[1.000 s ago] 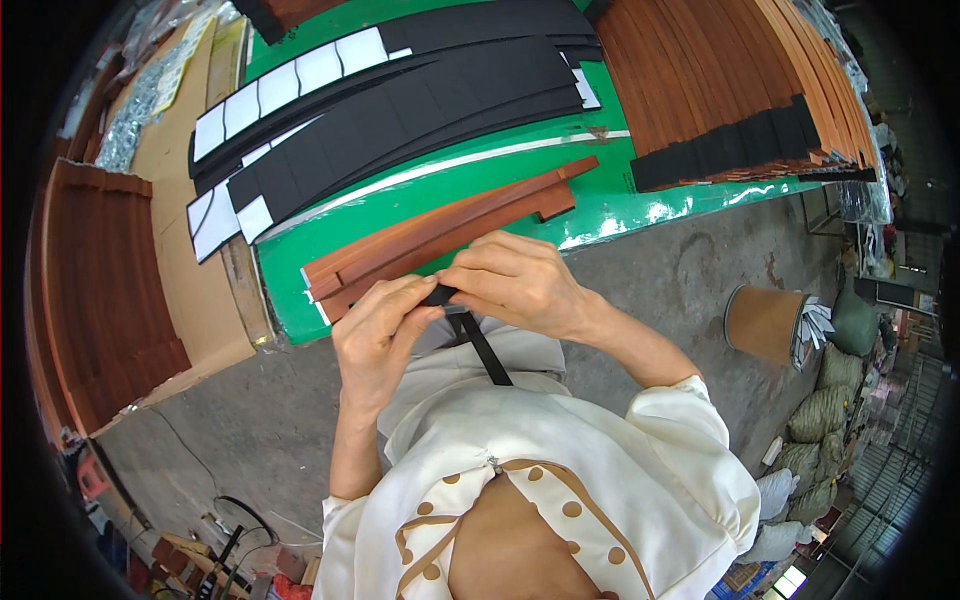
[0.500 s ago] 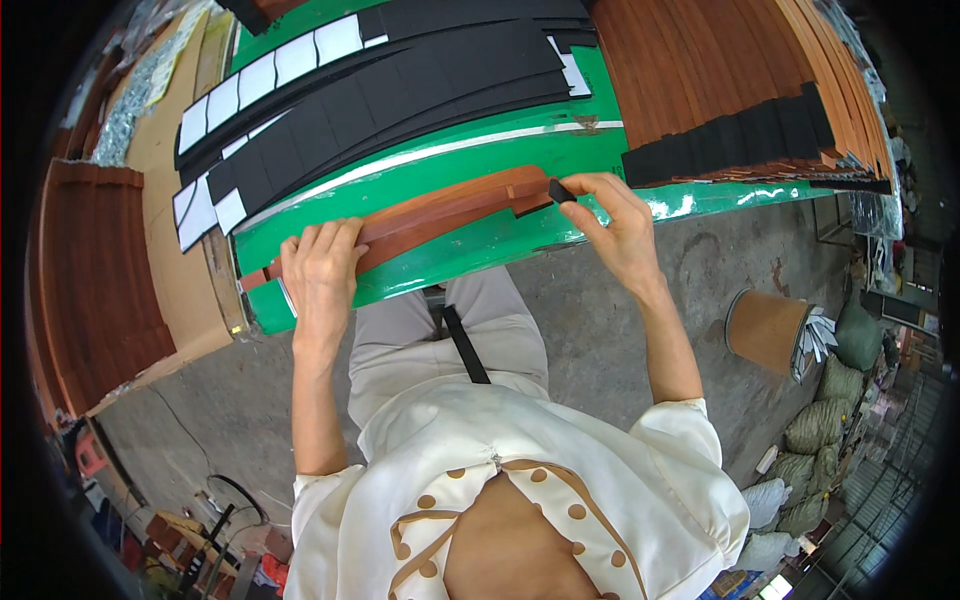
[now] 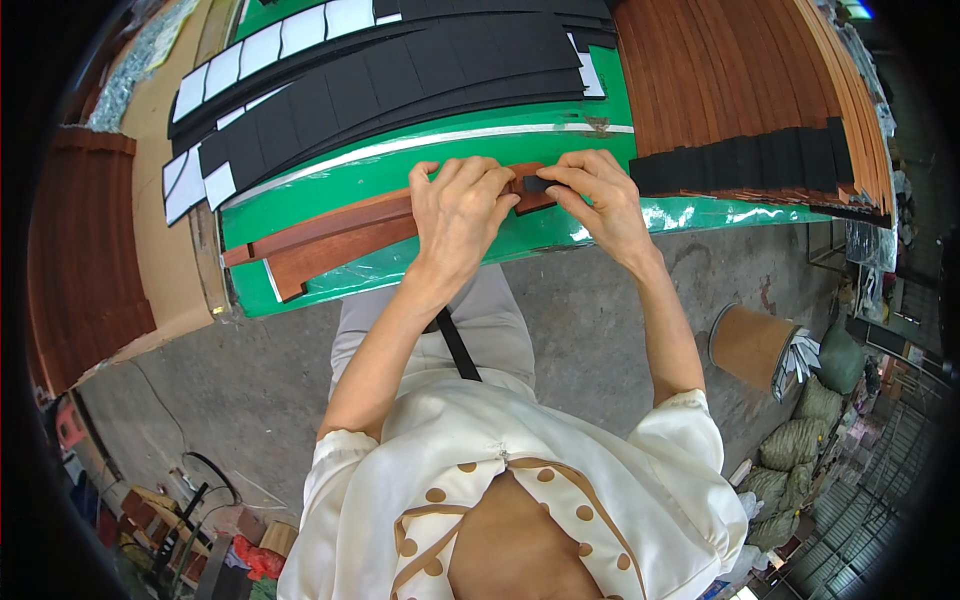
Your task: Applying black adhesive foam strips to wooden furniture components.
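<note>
At upper centre of the frame, our right hand (image 3: 605, 205) pinches the black strip (image 3: 540, 184) over the plank (image 3: 352, 223), which our left hand (image 3: 458, 215) curls across, its grip too hidden to tell, so we should keep edges aligned.

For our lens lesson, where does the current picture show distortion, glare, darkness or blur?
All in the head view: the front edge of the green table bows; white glare streaks its glossy right front; the corners fall to black; the left hand and right hand look fairly crisp, while small clutter at far right is hard to make out.
</note>
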The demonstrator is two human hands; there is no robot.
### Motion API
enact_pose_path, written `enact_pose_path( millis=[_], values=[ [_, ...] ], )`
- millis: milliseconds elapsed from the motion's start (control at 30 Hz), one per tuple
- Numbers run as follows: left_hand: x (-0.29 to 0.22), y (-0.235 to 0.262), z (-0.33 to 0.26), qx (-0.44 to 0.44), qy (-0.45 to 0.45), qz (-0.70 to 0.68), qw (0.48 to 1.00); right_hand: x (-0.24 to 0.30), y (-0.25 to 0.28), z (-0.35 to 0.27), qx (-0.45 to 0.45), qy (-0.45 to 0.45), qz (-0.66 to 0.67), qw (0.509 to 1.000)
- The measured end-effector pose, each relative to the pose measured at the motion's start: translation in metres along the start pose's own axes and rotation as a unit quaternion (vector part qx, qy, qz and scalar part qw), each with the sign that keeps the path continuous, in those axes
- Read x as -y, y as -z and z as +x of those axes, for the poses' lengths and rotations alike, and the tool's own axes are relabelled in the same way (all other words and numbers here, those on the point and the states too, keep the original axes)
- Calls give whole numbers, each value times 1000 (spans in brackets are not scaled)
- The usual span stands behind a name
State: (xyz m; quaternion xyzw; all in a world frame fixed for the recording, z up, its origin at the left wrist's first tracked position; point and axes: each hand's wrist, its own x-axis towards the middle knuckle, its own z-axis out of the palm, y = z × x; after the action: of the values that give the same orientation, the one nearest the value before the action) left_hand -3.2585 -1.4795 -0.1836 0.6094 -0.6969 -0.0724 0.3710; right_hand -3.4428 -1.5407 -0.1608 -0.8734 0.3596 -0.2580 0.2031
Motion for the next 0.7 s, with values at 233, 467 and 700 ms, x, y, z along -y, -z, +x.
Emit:
enact_pose_path(
  millis=[233,467,700],
  values=[
    [-3,-2,2,-12,25,-7,1000,-2,-1,3,4,13,1,1000],
    [-4,-2,2,-14,26,-2,1000,-3,-2,4,7,18,-2,1000],
    [-3,-4,2,-16,23,0,1000,-4,-2,4,5,23,0,1000]
  ],
)
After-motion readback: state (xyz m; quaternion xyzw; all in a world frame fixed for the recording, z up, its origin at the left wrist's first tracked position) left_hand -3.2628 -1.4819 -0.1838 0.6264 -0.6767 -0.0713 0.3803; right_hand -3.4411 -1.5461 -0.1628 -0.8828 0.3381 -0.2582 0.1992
